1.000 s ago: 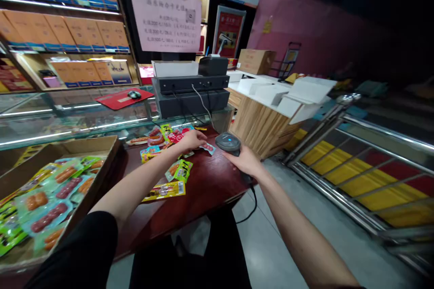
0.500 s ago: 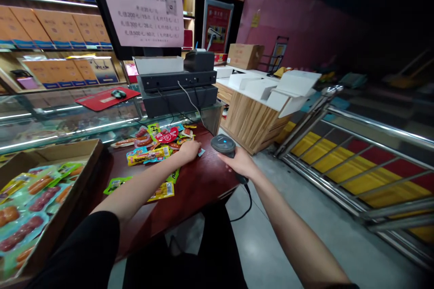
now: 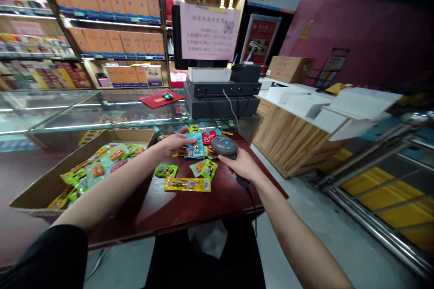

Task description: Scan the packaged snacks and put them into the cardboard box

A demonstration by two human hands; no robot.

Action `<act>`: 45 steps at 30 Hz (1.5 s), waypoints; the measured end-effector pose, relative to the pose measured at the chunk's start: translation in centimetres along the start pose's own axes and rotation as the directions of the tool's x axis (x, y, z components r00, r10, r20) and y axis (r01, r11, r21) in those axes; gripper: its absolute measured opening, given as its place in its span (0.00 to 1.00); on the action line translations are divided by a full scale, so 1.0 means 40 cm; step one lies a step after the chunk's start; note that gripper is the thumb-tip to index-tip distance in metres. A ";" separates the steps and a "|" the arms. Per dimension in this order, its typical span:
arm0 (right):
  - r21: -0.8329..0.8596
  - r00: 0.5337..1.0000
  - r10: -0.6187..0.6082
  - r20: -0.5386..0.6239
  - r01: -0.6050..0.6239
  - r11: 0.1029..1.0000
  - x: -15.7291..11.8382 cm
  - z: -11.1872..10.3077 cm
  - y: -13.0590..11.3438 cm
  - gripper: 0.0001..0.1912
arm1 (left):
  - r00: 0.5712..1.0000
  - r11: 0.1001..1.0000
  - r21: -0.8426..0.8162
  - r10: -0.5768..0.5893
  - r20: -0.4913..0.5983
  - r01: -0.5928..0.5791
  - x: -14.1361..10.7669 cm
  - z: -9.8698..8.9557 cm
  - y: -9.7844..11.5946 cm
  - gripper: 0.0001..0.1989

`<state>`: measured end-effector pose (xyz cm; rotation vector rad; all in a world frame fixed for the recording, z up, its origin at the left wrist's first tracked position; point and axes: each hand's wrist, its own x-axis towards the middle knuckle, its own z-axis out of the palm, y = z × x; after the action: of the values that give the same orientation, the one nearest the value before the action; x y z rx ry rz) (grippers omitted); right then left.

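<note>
My left hand [image 3: 176, 143] pinches a blue snack packet [image 3: 195, 146] over a pile of packets at the back of the dark red table [image 3: 190, 210]. In my right hand [image 3: 242, 162] is a black barcode scanner [image 3: 224, 145], its head just right of the blue packet and its cable hanging below. A red packet [image 3: 208, 137] shows between packet and scanner. Nearer me lie a long yellow packet [image 3: 187, 184], a green packet [image 3: 166, 170] and a clear-and-green packet [image 3: 205, 168].
An open cardboard box [image 3: 37, 189] of wrapped snacks is at the left. Behind the table are a glass counter [image 3: 101, 108], a red mouse mat [image 3: 152, 99], a black cash drawer [image 3: 222, 107] and a monitor with a paper sign [image 3: 208, 31]. A metal railing [image 3: 366, 221] stands at the right.
The view has swung left. My left hand has moved from the right side of the pile leftward and now holds up the blue packet. The scanner is still in my right hand, now nearer the pile.
</note>
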<state>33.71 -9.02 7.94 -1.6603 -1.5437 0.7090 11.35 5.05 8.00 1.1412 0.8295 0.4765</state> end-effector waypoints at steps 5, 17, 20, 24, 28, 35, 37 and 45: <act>-0.032 0.988 -0.126 0.085 0.129 0.991 0.033 0.104 -0.081 0.17 | 0.963 0.975 -0.133 0.144 -0.229 -0.178 -0.078 -0.107 -0.013 0.10; -0.045 0.973 -0.108 0.203 0.120 0.992 0.066 0.203 -0.123 0.18 | 0.933 0.981 -0.002 0.185 -0.309 -0.195 -0.083 -0.222 -0.019 0.21; -0.077 0.969 -0.147 0.197 0.165 0.983 0.064 0.214 -0.120 0.19 | 0.934 0.981 -0.008 0.182 -0.306 -0.194 -0.086 -0.232 -0.016 0.21; -0.068 0.964 -0.190 0.187 0.205 0.976 0.062 0.229 -0.108 0.21 | 0.925 0.977 -0.076 0.163 -0.344 -0.200 -0.079 -0.239 -0.014 0.19; -0.063 0.968 -0.155 0.198 0.170 0.983 0.062 0.230 -0.108 0.22 | 0.932 0.958 -0.136 0.202 -0.300 -0.251 -0.070 -0.248 -0.015 0.18; -0.108 0.961 -0.215 0.171 0.235 0.966 0.061 0.213 -0.134 0.18 | 0.928 0.949 -0.148 0.224 -0.297 -0.277 -0.073 -0.239 -0.012 0.17; -0.107 0.962 -0.207 0.175 0.228 0.968 0.061 0.211 -0.136 0.18 | 0.926 0.951 -0.143 0.220 -0.307 -0.273 -0.076 -0.236 -0.011 0.17; -0.098 0.968 -0.156 0.198 0.177 0.979 0.053 0.209 -0.138 0.19 | 0.926 0.953 -0.132 0.222 -0.306 -0.272 -0.065 -0.249 -0.021 0.18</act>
<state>24.03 -5.69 7.93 -1.5574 -1.8665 0.7162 1.91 8.88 6.34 1.0327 0.8786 0.9269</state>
